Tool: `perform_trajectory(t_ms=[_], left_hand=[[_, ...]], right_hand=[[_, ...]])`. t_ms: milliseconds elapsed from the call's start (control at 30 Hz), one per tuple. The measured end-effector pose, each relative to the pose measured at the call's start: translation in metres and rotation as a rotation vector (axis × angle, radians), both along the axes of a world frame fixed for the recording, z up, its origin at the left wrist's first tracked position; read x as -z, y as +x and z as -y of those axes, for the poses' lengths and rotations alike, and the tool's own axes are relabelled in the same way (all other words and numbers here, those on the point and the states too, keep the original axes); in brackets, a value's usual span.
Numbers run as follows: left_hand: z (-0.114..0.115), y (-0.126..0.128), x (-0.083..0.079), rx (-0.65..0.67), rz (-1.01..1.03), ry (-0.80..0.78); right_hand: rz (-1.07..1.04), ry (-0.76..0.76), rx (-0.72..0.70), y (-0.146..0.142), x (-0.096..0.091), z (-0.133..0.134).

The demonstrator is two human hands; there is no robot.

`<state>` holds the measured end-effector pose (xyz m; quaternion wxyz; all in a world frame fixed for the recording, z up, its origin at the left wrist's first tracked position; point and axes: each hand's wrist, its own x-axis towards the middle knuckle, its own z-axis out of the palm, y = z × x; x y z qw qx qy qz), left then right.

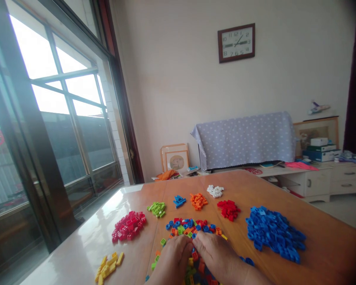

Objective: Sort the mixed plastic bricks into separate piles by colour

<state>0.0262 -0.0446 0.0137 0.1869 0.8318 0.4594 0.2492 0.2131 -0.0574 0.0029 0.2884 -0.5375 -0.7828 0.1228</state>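
Observation:
A mixed pile of small toy building bricks (pixel 184 227) in red, blue, green, orange and yellow spreads over the near middle of the table. Over this pile, my left hand (pixel 175 253) and my right hand (pixel 215 250) are close together, thumbs towards each other. Both hands have their fingers curled in and pressed down among the bricks. Their fingertips are mostly hidden, so whatever they hold cannot be made out. Loose bricks show in the gap between my wrists, and a few blue ones (pixel 248 261) lie beside my right wrist.
Single-colour piles ring the mixed one: yellow (pixel 107 268), crimson (pixel 129 226), green (pixel 156 209), small blue (pixel 179 201), orange (pixel 198 201), white (pixel 215 191), red (pixel 228 209) and large blue (pixel 273 233). Beyond the wooden table (pixel 225 180) stands a low white cabinet (pixel 317 183).

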Motion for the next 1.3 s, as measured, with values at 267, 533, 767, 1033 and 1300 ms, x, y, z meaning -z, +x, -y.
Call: perform_trajectory(t_ms=[267,533,767,1033,1300], left_hand=[[-0.002,-0.001,0.002,0.033,0.043,0.042],[-0.004,0.0,0.002,0.056,-0.032,0.144],[0.0,0.001,-0.01,0.052,-0.076,0.183],[0.0,0.004,-0.011,0.038,-0.182,0.222],[-0.008,0.004,0.004,0.047,-0.162,0.254]], right_hand=[[-0.077,0.009,0.016,0.0,0.0,-0.002],[-0.217,-0.046,-0.013,-0.002,0.002,-0.005],[-0.402,-0.141,-0.043,-0.002,-0.002,-0.006],[-0.453,-0.165,-0.062,-0.003,-0.004,-0.006],[-0.416,-0.15,-0.041,-0.004,0.0,-0.008]])
